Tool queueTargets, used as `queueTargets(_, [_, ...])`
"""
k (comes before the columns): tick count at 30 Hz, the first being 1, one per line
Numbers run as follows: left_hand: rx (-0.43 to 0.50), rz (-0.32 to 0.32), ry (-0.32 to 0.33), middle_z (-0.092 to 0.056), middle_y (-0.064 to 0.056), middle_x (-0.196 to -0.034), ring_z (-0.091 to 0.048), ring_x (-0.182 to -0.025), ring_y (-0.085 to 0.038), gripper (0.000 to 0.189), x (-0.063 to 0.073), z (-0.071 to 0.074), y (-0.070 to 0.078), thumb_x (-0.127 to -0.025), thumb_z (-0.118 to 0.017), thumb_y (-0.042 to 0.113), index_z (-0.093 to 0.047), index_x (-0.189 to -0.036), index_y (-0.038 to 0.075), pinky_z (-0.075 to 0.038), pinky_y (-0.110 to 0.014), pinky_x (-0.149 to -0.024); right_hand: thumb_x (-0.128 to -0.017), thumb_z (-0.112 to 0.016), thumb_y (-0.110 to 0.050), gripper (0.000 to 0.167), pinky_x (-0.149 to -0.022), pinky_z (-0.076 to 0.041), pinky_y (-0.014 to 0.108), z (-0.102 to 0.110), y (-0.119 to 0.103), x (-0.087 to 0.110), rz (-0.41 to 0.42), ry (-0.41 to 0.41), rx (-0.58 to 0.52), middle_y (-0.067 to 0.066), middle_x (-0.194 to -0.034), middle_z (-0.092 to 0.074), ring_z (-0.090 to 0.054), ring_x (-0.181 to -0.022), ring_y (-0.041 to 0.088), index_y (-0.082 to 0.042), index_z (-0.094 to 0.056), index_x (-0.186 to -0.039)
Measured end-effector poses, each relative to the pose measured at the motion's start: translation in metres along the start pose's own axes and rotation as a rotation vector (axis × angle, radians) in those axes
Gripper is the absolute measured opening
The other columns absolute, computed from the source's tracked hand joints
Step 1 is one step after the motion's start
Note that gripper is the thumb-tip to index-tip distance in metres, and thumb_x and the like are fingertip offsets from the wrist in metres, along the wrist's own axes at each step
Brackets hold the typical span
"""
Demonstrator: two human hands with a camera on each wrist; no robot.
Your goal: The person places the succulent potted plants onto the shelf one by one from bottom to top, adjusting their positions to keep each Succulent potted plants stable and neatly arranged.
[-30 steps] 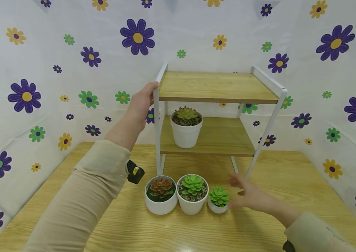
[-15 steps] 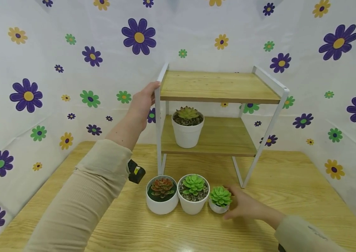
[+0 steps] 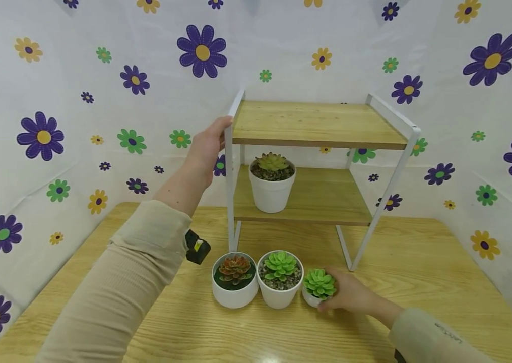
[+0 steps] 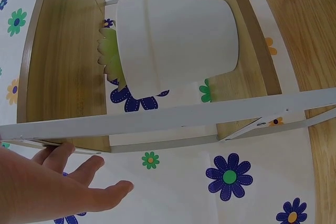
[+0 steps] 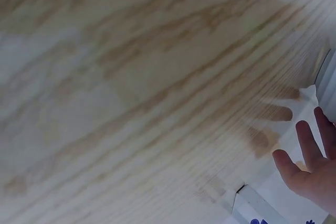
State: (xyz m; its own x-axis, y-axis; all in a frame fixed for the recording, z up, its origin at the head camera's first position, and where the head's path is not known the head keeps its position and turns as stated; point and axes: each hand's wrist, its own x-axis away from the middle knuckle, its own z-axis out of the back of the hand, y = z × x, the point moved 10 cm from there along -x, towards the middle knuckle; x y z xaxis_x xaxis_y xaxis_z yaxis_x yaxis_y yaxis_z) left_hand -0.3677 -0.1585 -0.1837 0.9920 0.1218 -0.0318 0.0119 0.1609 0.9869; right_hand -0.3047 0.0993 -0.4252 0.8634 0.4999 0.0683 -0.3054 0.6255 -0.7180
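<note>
My left hand (image 3: pixel 205 151) touches the upper left corner of a two-tier shelf (image 3: pixel 319 121); the left wrist view shows its fingers stretched against the white frame (image 4: pixel 136 121), thumb apart. My right hand (image 3: pixel 351 294) holds a small white pot with a bright green succulent (image 3: pixel 320 284), thumb in front and fingers at the far side. Fingers of that hand (image 5: pixel 310 171) appear at the right edge of the right wrist view, where the pot does not show. A larger white pot (image 3: pixel 273 195) with a reddish-tipped succulent stands on the lower board.
Left of the small pot stand a white pot with a green succulent (image 3: pixel 279 297) and a low white bowl with a red-brown succulent (image 3: pixel 236 297). Both are on the wooden table (image 3: pixel 219 338), before the shelf. Flower-printed cloth (image 3: pixel 283 45) surrounds the table.
My right hand has moved left to the small potted succulent and closed its fingers round it. The left hand stays at the shelf corner; the view has shifted slightly.
</note>
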Motion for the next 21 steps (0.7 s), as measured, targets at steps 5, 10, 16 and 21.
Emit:
queueTargets(5, [0.002,0.002,0.000,-0.033,0.008,-0.152,-0.027,-0.142,-0.022,0.053,0.001,0.000,0.000,-0.092,-0.039,0.055,-0.049,-0.136,0.026,-0.005,-0.063,-0.113,-0.065,-0.085,-0.023,0.082,-0.099,-0.038,0.059,0.001,0.001,0.001,-0.011,0.016,0.003,0.025,-0.127,-0.054,-0.050,-0.118,0.043,0.009,-0.045,-0.129])
queueTargets(10, [0.007,0.009,0.002,-0.033,0.008,-0.152,-0.026,-0.142,-0.021,0.053,0.002,0.000,0.000,-0.092,-0.039,0.055,-0.049,-0.135,0.026,-0.007,-0.062,-0.113,-0.064,-0.086,-0.023,0.084,-0.099,-0.037,0.060,0.005,0.005,0.006,-0.046,0.045,0.004,0.027,-0.129,-0.052,-0.049,-0.119,0.045,0.010,-0.045,-0.129])
queueTargets(16, [0.016,0.006,0.011,-0.035,0.008,-0.151,-0.027,-0.141,-0.020,0.053,0.001,-0.001,0.000,-0.091,-0.040,0.055,-0.049,-0.135,0.026,-0.008,-0.061,-0.113,-0.065,-0.084,-0.021,0.085,-0.094,-0.042,0.060,0.014,0.001,0.012,-0.069,0.057,-0.003,0.029,-0.130,-0.051,-0.049,-0.118,0.047,0.008,-0.043,-0.132])
queueTargets(21, [0.015,-0.001,0.014,-0.036,0.008,-0.150,-0.028,-0.141,-0.021,0.053,0.000,0.000,0.000,-0.092,-0.040,0.054,-0.049,-0.136,0.026,-0.008,-0.060,-0.114,-0.066,-0.084,-0.021,0.088,-0.091,-0.047,0.054,0.019,-0.004,0.016,-0.083,0.052,-0.031,0.030,-0.128,-0.051,-0.051,-0.115,0.044,0.011,-0.039,-0.135])
